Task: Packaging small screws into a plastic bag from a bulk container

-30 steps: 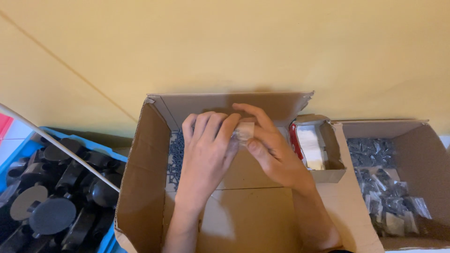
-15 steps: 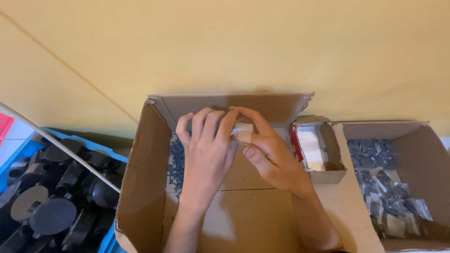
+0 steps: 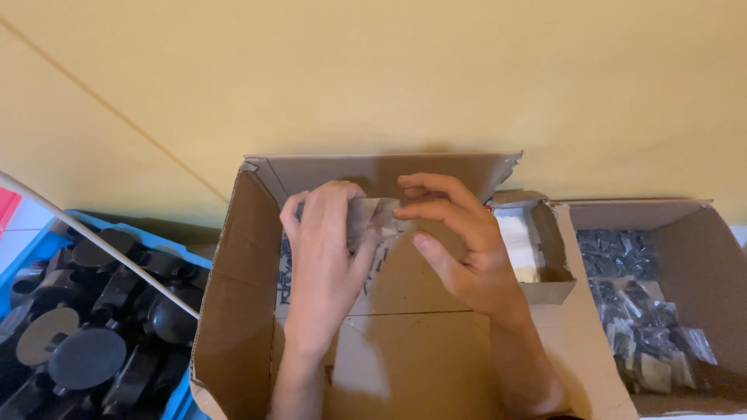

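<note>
My left hand (image 3: 327,249) and my right hand (image 3: 459,241) are both over the open brown cardboard box (image 3: 226,311) in the middle. Between them they hold a small clear plastic bag (image 3: 375,216) near the box's far wall. The left fingers curl around the bag's left end. The fingertips of my right hand pinch its right end, with the thumb held apart below. The bag's contents cannot be made out. Under my hands lies a cardboard sheet inside the box, with printed packets showing at its left edge.
A blue crate (image 3: 47,257) of black round-headed parts sits at the left, a white rod (image 3: 93,249) slanting across it. A small open carton (image 3: 537,249) with white items stands right of the big box. Further right, another cardboard box (image 3: 700,257) holds several bagged dark parts. A yellow wall lies behind.
My hands have drawn slightly apart at the far end of the box, and the clear bag now shows between them. My right thumb has opened away from the fingers.
</note>
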